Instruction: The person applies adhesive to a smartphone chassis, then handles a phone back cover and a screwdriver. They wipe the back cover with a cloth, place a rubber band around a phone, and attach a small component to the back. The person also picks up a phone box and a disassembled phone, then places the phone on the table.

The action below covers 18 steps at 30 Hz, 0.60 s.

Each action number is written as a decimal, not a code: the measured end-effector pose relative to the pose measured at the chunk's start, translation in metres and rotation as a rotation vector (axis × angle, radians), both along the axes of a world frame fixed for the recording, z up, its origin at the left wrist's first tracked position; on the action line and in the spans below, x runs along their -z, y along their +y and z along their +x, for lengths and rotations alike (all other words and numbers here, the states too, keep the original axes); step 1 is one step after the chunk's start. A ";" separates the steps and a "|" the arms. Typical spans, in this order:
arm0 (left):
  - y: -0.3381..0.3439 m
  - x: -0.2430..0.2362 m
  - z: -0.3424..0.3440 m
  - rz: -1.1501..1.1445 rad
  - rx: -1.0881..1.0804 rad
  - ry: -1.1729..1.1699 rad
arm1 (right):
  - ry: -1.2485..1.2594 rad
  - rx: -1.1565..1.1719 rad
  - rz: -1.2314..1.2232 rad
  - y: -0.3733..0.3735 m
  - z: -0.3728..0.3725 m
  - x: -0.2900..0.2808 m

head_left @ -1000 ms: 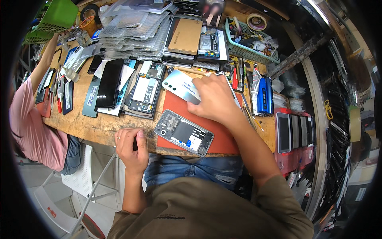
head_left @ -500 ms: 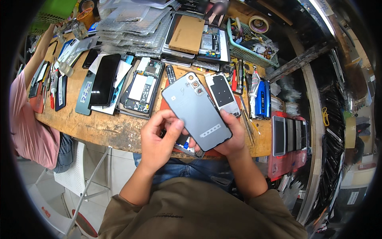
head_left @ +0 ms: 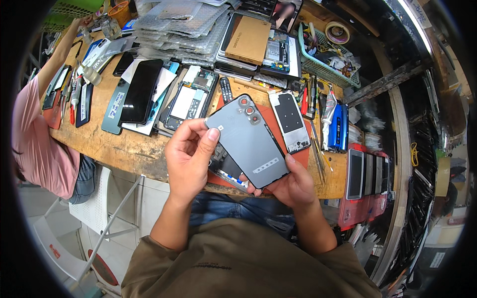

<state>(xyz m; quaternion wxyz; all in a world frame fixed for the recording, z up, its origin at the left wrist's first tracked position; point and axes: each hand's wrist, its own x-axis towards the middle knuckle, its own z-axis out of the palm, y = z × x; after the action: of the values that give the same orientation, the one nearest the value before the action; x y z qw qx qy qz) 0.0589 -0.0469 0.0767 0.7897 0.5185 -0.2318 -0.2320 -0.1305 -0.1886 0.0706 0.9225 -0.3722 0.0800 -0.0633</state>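
A grey phone back cover is held tilted above the bench, with three round camera openings at its upper end and a pale dotted strip low down. My left hand pinches its upper left edge between thumb and fingers. Around the lower right corner my right hand is closed, thumb on the edge and fingers underneath. Partly hidden below the cover lies an opened phone on an orange mat. Just right of the cover is a phone part with a black panel and white border.
To the left lie a black-screened phone and an opened phone with exposed insides. Bubble-wrap sleeves and a brown box are stacked behind. A green basket and blue tool stand right. Another person's arm reaches in at far left.
My left hand has slid up along the cover's left edge to near its upper corner. The cover has shifted slightly, uncovering more of the opened phone below. The whole view has moved a little.
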 end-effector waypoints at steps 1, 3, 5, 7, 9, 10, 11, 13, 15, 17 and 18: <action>-0.002 0.001 0.000 -0.007 -0.010 -0.026 | -0.002 0.004 -0.012 0.000 -0.002 -0.001; -0.002 0.001 0.001 0.022 -0.023 -0.059 | -0.021 0.014 -0.008 0.000 -0.005 -0.002; -0.001 0.002 0.002 0.040 -0.031 -0.072 | -0.062 0.029 0.024 0.001 -0.006 -0.001; -0.001 0.002 0.004 0.048 -0.038 -0.056 | -0.059 0.054 0.027 0.003 -0.006 -0.001; 0.000 0.002 0.006 0.042 -0.027 -0.071 | -0.060 0.060 0.029 0.004 -0.005 -0.001; 0.000 0.002 0.007 0.035 -0.017 -0.070 | -0.058 0.051 0.031 0.005 -0.005 -0.001; -0.001 0.001 0.007 0.028 -0.020 -0.041 | -0.055 0.042 0.034 0.005 -0.005 -0.002; -0.003 -0.001 0.005 0.000 -0.026 0.027 | -0.012 0.043 0.062 0.007 -0.005 -0.003; -0.006 -0.004 0.004 0.069 -0.015 -0.021 | 0.011 0.037 0.080 0.009 -0.004 -0.004; -0.009 -0.007 0.005 0.050 0.030 -0.017 | 0.025 0.037 0.085 0.011 -0.002 -0.004; -0.009 -0.008 0.006 0.047 0.030 -0.001 | 0.037 0.041 0.081 0.012 -0.001 -0.004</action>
<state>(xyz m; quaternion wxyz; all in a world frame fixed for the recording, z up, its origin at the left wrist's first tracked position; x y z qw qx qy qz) 0.0650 -0.0563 0.0843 0.7735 0.5337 -0.2345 -0.2488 -0.1319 -0.1762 0.0742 0.9337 -0.3338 0.1072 -0.0722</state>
